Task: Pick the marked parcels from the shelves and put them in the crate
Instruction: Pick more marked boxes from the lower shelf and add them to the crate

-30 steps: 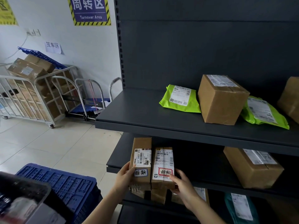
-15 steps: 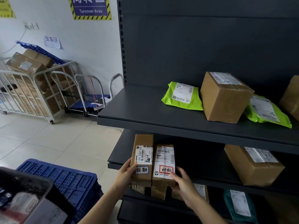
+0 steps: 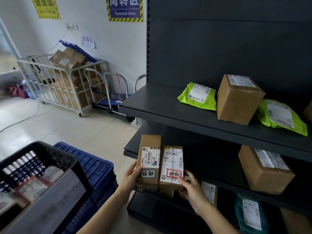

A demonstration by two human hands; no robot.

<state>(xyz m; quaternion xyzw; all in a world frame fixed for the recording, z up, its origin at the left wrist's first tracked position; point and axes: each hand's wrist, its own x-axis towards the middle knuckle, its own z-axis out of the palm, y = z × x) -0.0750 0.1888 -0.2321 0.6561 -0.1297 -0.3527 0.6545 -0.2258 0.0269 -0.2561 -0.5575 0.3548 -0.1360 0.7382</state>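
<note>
**Grips.** The left grip [image 3: 130, 176] is curled round the edge of the tall brown cardboard parcel with the blue-bordered mark [image 3: 149, 159]. The right grip [image 3: 192, 188] pinches the lower corner of the shorter brown parcel with the red-bordered mark [image 3: 171, 166].

**Position.** Both parcels stand upright and touching between the grips, in front of the dark metal shelf [image 3: 129, 151].

**Change.** Both holds are as they were a second ago. The view has swung left, and the black plastic crate [image 3: 42, 146], left of the left grip, shows more fully.

**Judgement.** The pick appears secured, and the transfer to the crate is next.

A white wall [image 3: 118, 53] with a blue sign [image 3: 125, 7] stands behind a pale tiled floor [image 3: 67, 129], where a white wire cart [image 3: 55, 92] full of brown boxes [image 3: 65, 59] sits beside a flat blue trolley [image 3: 111, 100].
</note>
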